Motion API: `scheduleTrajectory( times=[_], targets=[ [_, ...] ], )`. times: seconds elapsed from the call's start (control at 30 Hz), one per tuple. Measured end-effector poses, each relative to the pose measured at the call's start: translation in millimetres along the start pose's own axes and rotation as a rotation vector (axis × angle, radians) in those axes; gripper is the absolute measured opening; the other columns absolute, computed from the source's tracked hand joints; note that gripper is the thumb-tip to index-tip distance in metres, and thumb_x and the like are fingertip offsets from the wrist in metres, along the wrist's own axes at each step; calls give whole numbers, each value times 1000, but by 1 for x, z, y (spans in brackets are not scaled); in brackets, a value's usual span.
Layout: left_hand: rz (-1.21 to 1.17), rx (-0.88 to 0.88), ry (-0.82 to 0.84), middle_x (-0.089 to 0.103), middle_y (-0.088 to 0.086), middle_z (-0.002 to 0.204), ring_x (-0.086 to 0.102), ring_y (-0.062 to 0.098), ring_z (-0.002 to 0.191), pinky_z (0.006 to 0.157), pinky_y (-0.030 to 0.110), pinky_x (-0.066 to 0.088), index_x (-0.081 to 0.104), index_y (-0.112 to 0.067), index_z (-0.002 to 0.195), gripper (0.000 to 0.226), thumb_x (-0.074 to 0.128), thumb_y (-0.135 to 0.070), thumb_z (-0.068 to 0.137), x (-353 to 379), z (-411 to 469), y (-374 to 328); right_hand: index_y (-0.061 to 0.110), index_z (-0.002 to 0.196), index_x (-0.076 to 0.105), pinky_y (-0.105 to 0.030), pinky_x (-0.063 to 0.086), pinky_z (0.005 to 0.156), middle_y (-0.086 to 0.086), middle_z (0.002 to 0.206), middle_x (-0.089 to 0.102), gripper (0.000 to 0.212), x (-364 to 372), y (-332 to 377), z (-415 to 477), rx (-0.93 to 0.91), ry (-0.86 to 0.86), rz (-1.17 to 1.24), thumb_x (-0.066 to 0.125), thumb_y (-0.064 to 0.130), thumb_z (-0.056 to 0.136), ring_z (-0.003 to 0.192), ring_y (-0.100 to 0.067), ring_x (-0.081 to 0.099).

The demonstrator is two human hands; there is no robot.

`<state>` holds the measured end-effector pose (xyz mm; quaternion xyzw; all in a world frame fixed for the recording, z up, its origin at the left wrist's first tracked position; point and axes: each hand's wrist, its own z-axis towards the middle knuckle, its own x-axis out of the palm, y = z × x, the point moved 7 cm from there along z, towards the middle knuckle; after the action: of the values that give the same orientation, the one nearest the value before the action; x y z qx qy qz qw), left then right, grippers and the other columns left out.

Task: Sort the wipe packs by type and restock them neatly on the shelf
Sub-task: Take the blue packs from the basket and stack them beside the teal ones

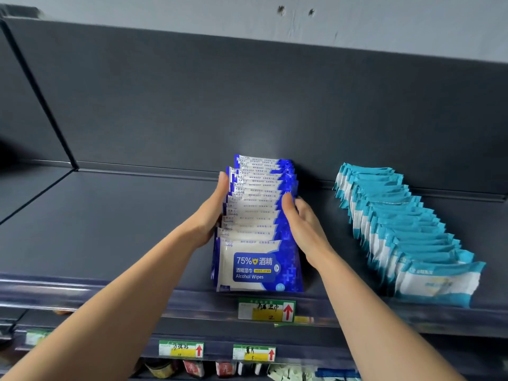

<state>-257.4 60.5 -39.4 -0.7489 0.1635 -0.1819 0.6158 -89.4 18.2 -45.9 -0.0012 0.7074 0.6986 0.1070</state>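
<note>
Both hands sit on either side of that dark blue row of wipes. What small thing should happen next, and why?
Probably a gentle squeeze inward to square the row: the left hand and right hand press against the sides of the blue wipe packs, whose rear packs sit staggered sideways on the shelf.

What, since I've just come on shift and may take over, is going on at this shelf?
A person is squaring up a row of dark blue alcohol wipe packs on the grey shelf. The left hand presses against the row's left side and the right hand against its right side, fingers fairly straight. A separate row of teal and white packs lies further right, untouched. The two types sit in their own rows.
</note>
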Motion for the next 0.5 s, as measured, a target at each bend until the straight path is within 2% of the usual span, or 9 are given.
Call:
scheduleTrajectory(
  times=[0.07,0.1,0.13,0.17,0.2,0.23,0.3,0.37,0.5],
  targets=[
    [10,30,-73,41,-17,143,40,8,132,116,41,25,46,-36,138,79,15,-81,82,-6,8,-10,25,136,45,-16,49,84,11,128,59,72,-7,2,11,-3,-59,-34,40,74,84,106,5,60],
    [13,32,-131,25,-23,145,27,2,136,118,37,16,35,-37,144,75,12,-77,86,-11,12,-13,28,143,37,-25,45,97,11,138,52,90,-9,1,18,18,-68,-48,37,85,74,118,0,54],
    [19,17,-171,22,-21,149,20,3,140,119,37,12,31,-37,146,75,10,-77,86,-15,16,-16,31,148,30,-33,38,108,11,146,44,104,-11,0,24,50,-72,-56,34,93,65,129,-5,46],
    [30,-6,-163,24,-17,152,21,8,142,120,40,11,39,-41,140,77,12,-82,82,-17,20,-18,33,150,24,-38,31,113,12,151,37,110,-11,1,31,74,-67,-49,31,96,61,136,-8,39],
    [40,-32,-121,35,-12,150,32,13,140,119,44,16,54,-43,128,81,15,-89,74,-16,27,-17,34,151,20,-40,26,116,13,154,32,107,-10,1,37,101,-55,-26,30,95,64,139,-9,33],
    [34,-48,-66,50,-8,142,46,16,131,115,45,26,63,-42,117,85,16,-94,68,-13,32,-15,35,152,18,-40,24,117,14,155,29,104,-7,1,42,140,-37,8,30,93,66,141,-10,30],
    [1,-75,-43,69,-3,116,66,15,103,96,39,47,68,-31,112,88,13,-89,74,-8,37,-17,37,150,25,-42,27,116,13,153,33,113,0,-1,49,208,8,84,37,98,55,140,-11,33],
    [-24,-93,-33,71,-3,110,69,15,94,84,36,52,68,-27,113,87,12,-84,79,-1,36,-19,40,146,34,-46,29,115,13,149,40,117,5,-1,52,211,59,114,41,101,46,137,-12,38],
    [-80,-88,14,72,-2,108,70,17,98,84,36,51,68,-24,106,88,3,-79,83,0,30,-22,34,139,46,-41,38,110,11,137,55,92,-1,-3,54,185,31,168,40,91,67,126,-10,51]
  ],
)
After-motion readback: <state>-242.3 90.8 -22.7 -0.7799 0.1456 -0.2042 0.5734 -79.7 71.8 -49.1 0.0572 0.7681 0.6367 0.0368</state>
